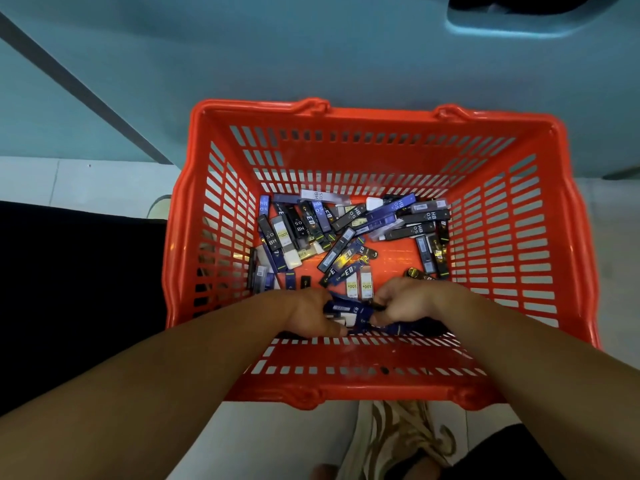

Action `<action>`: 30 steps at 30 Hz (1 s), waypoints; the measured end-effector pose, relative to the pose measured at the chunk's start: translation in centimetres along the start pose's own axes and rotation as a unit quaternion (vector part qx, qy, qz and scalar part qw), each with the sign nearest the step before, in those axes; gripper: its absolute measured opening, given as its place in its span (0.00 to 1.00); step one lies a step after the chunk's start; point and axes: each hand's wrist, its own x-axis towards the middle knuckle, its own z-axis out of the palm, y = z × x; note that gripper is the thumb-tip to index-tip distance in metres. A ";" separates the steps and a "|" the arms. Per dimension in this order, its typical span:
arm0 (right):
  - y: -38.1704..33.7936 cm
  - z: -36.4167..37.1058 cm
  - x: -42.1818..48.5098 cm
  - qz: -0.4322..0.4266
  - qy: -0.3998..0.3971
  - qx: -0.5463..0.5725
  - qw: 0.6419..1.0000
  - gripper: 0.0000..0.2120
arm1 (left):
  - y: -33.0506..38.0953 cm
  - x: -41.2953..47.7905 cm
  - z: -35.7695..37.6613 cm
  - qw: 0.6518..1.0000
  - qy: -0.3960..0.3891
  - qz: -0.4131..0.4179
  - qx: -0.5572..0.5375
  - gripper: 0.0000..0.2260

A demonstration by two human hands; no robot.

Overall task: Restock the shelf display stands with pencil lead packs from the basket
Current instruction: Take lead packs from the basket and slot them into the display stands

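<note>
Fingertips of left hand (313, 315) & right hand (405, 303) curl under, hidden by knuckles & the lead packs (346, 308) they grip; no. of packs in that bunch can't be told. Packs beneath both hands are covered. Forearms hide pts of basket (363, 389) near wall. Most pack print too small/blurred to read. Pale blue moulded thing (512, 24) top rt cut by top edge; black mass (69, 289) by left edge; patterned cream-brown thing (398, 434) by bottom edge, can't tell what it is
</note>
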 end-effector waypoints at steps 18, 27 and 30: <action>-1.8 -2.5 -1.6 -0.054 -0.015 0.429 0.902 0.08 | 2.0 -3.1 -1.1 0.998 -0.037 -0.016 0.053 0.33; -1.6 -2.9 -1.9 -0.085 -0.072 0.446 0.888 0.09 | 1.4 -3.6 -1.5 1.000 -0.002 -0.006 0.007 0.24; -1.2 -2.6 -0.8 -0.064 -0.024 0.414 0.908 0.17 | 0.4 -2.9 -1.4 0.986 0.021 0.006 -0.164 0.16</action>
